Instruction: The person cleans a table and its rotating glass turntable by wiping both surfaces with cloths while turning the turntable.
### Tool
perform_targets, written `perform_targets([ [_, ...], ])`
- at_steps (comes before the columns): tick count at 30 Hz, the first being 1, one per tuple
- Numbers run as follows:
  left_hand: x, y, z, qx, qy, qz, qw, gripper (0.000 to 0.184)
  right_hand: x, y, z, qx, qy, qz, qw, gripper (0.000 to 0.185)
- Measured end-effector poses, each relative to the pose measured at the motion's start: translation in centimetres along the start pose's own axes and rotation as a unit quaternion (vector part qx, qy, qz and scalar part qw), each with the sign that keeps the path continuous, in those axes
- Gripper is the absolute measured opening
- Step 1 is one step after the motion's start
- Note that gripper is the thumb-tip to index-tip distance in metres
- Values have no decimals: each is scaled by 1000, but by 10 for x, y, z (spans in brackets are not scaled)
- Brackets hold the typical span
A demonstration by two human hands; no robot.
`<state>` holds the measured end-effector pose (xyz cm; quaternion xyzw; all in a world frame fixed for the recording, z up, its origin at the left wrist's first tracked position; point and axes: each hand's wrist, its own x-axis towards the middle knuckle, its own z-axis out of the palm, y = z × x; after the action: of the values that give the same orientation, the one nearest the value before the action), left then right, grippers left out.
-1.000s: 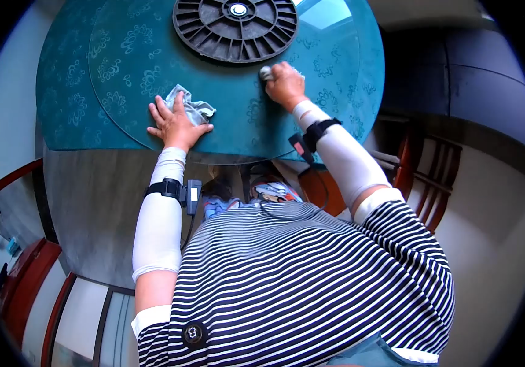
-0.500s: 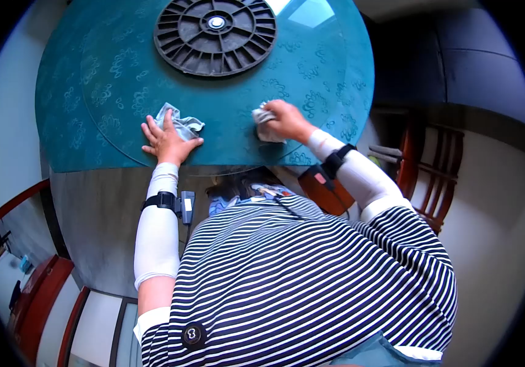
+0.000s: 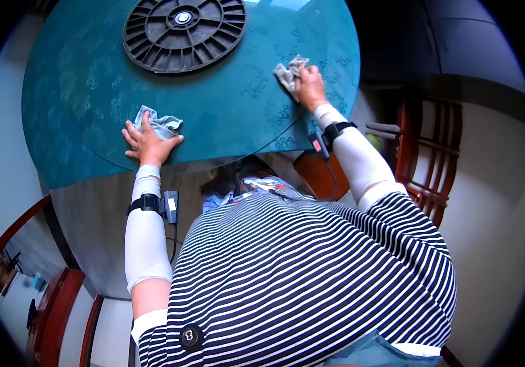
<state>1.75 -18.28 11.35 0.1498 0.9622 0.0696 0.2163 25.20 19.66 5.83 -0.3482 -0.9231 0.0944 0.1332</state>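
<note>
My left hand (image 3: pixel 147 144) lies with spread fingers on the green patterned tabletop (image 3: pixel 213 116), its fingers resting at the edge of a crumpled pale cloth (image 3: pixel 163 125). Toward the right side of the table, my right hand (image 3: pixel 310 87) is closed on a second crumpled grey-white cloth (image 3: pixel 288 74), which sticks out to the left of the fingers. A round black ribbed disc (image 3: pixel 183 35) with a light centre sits on the table beyond both hands.
A dark wooden chair (image 3: pixel 436 153) stands to the right of the table. Dark cabinets (image 3: pixel 476 52) are at the upper right. An orange-brown seat (image 3: pixel 320 177) shows below the table's front edge. Red-brown furniture (image 3: pixel 58 312) is at the lower left.
The view has shifted, so the table and disc appear further left. My right hand came nearer with its cloth, then moved away and to the right. My left hand stays beside its cloth.
</note>
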Motion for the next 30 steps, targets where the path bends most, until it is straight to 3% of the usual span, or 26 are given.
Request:
perform_targets([
  [3,1,0,1,6,-2,-5,1000,119,-30,-33,-7,30,-26,-75,996,33],
  [6,1,2,2,18,-1,-7,1000,118,-65,-86,-33,33,-68,-130,989,53],
  [9,0,2,0,17,-3,-11,1000,117,-92,-114,-47,69,-175,-218,958,66],
  [12,-1,1,-1,7,8,-2,1000,117,-84,-117,-40,90,-198,-239,946,33],
  [14,-2,3,-3,7,-1,-1,1000,117,-58,-112,-39,90,-100,-243,961,24],
  [20,-3,4,-6,9,-10,-7,1000,119,50,-100,-12,63,-41,-83,994,35],
  [23,-2,4,-6,-5,-6,-8,1000,120,52,-118,7,3,-26,-67,997,37],
  [28,-2,3,-5,-8,-1,-6,1000,120,41,-131,12,-40,1,-174,984,38],
  [30,-3,1,-4,-6,-1,-2,1000,120,28,-149,9,-31,-34,-230,972,33],
])
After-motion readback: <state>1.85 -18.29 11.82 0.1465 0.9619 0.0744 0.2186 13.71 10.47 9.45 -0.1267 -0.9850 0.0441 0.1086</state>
